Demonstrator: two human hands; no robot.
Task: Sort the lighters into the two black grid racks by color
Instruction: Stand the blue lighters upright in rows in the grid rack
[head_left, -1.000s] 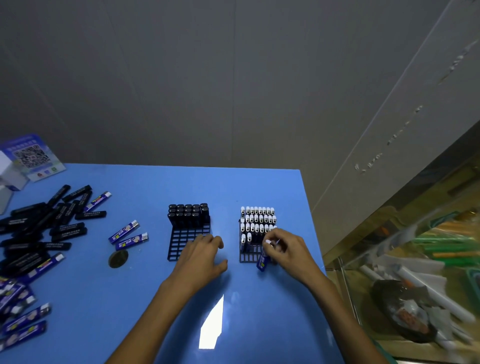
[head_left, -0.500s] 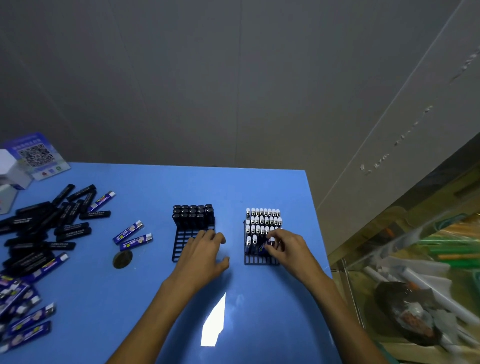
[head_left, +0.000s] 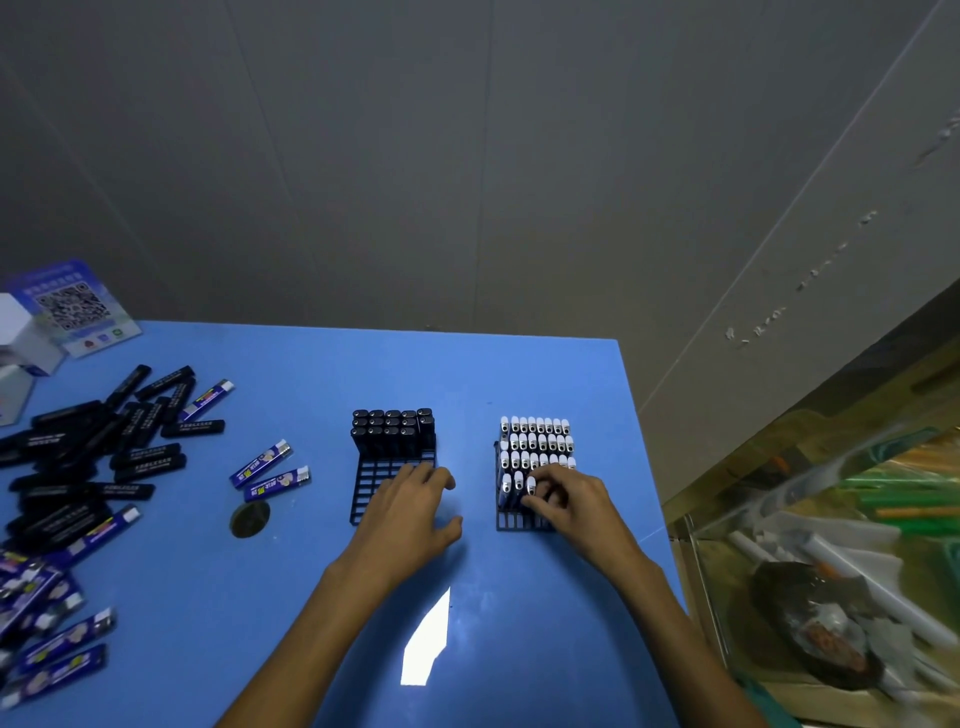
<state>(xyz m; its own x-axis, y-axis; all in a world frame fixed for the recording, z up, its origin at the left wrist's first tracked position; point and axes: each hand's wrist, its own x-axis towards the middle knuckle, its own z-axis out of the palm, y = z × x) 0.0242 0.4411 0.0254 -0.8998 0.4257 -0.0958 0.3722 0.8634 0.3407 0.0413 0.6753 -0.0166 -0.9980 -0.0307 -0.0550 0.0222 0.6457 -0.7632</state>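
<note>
Two black grid racks stand on the blue table. The left rack (head_left: 368, 486) holds black lighters (head_left: 392, 428) in its far rows, and my left hand (head_left: 408, 512) rests flat on its near part with relaxed fingers. The right rack (head_left: 511, 521) holds several rows of blue lighters with white caps (head_left: 537, 439). My right hand (head_left: 576, 506) is over that rack's near rows, its fingertips pinching a blue lighter (head_left: 531, 487) that stands upright in a cell. Loose black lighters (head_left: 93, 452) and loose blue lighters (head_left: 267, 470) lie on the table to the left.
More blue lighters (head_left: 57, 644) lie at the near left corner. A round dark disc (head_left: 249, 518) sits left of the racks. A QR-code card (head_left: 72, 306) and a white box (head_left: 21, 332) stand at the far left. A cluttered glass case (head_left: 831, 545) adjoins the table's right edge.
My right hand brought the blue lighter from the rack's near right edge up over the rack and set it upright in a cell. The left hand stayed on the left rack.
</note>
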